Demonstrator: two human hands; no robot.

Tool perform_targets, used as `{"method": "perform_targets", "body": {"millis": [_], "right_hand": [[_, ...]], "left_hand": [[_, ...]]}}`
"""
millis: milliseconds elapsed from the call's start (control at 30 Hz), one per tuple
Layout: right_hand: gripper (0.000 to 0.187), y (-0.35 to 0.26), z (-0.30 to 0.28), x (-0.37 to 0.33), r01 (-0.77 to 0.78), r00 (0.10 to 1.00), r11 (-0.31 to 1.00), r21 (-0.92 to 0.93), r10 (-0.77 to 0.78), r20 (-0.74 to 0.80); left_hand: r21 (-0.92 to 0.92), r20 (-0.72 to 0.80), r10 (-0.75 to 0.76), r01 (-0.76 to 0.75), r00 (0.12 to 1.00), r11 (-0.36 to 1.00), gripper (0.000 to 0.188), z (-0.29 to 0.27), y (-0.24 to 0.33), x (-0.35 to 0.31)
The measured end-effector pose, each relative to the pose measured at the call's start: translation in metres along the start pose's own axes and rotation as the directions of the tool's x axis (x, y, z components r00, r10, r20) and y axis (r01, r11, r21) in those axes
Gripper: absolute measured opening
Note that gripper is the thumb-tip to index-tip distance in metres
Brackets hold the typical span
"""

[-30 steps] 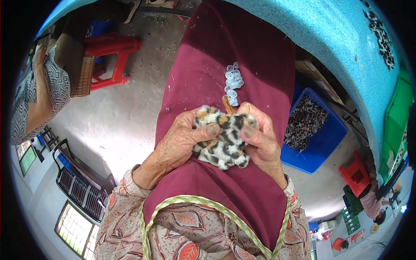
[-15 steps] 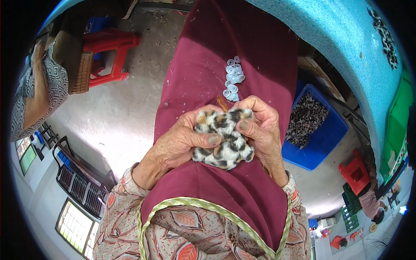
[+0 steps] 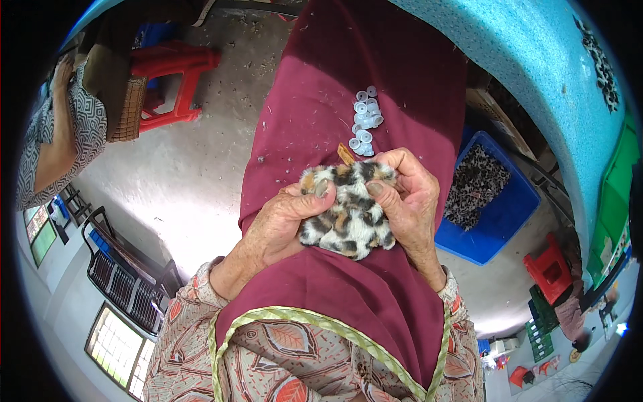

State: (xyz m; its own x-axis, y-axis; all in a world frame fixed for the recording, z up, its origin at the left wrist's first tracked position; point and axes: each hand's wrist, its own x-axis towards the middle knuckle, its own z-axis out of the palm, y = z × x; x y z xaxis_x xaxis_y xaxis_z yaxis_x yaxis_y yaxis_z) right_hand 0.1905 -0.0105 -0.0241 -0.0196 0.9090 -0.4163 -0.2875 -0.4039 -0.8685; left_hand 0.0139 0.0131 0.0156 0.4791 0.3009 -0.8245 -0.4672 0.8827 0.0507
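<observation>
Between my two hands is a soft plush piece (image 3: 349,216) in white, black and tan patches, shaped like a small animal body skin. My left hand (image 3: 289,213) pinches its upper left part, thumb on top and fingers behind. On the opposite side my right hand (image 3: 410,195) grips the upper right corner, also with the thumb pressed on the front. A flat orange-brown strip (image 3: 345,154) sticks up from behind the plush's top edge. Just beyond lie several translucent white plastic discs (image 3: 366,120) on the maroon apron (image 3: 301,120) over my lap.
To the right, a blue bin (image 3: 492,236) holds many small patterned plush pieces (image 3: 477,184). A light-blue table (image 3: 529,47) curves along the upper right, with more pieces (image 3: 598,63) on it. Red stools (image 3: 175,63) stand on the floor. At far left another person's arm (image 3: 59,151) shows.
My left thumb has moved up toward the plush's upper left corner, uncovering more of its middle. The orange-brown strip shows more clearly above the top edge.
</observation>
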Motion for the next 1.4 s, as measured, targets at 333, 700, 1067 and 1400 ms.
{"method": "perform_targets", "body": {"millis": [333, 700, 1067, 1400], "right_hand": [[0.013, -0.006, 0.011, -0.006, -0.138, 0.988, 0.986, 0.096, 0.144, -0.054], [0.013, -0.001, 0.017, -0.01, 0.016, 1.0, 0.989, -0.145, -0.017, -0.004], [0.008, 0.003, -0.028, 0.033, 0.275, 0.96, 0.578, -0.768, -0.209, 0.186], [0.009, -0.031, -0.023, 0.036, 0.419, 0.905, 0.506, -0.754, -0.302, 0.3]], "left_hand": [[0.196, -0.036, 0.12, -0.111, 0.992, 0.974, 0.03, -0.002, 0.003, 0.0], [0.227, -0.011, 0.265, -0.255, 0.964, 0.94, 0.023, -0.001, 0.005, -0.004], [0.542, -0.017, 0.623, -0.516, 0.782, 0.663, 0.015, -0.012, 0.045, -0.031], [0.533, -0.078, 0.592, -0.468, 0.802, 0.705, 0.009, -0.022, 0.032, -0.019]]}}
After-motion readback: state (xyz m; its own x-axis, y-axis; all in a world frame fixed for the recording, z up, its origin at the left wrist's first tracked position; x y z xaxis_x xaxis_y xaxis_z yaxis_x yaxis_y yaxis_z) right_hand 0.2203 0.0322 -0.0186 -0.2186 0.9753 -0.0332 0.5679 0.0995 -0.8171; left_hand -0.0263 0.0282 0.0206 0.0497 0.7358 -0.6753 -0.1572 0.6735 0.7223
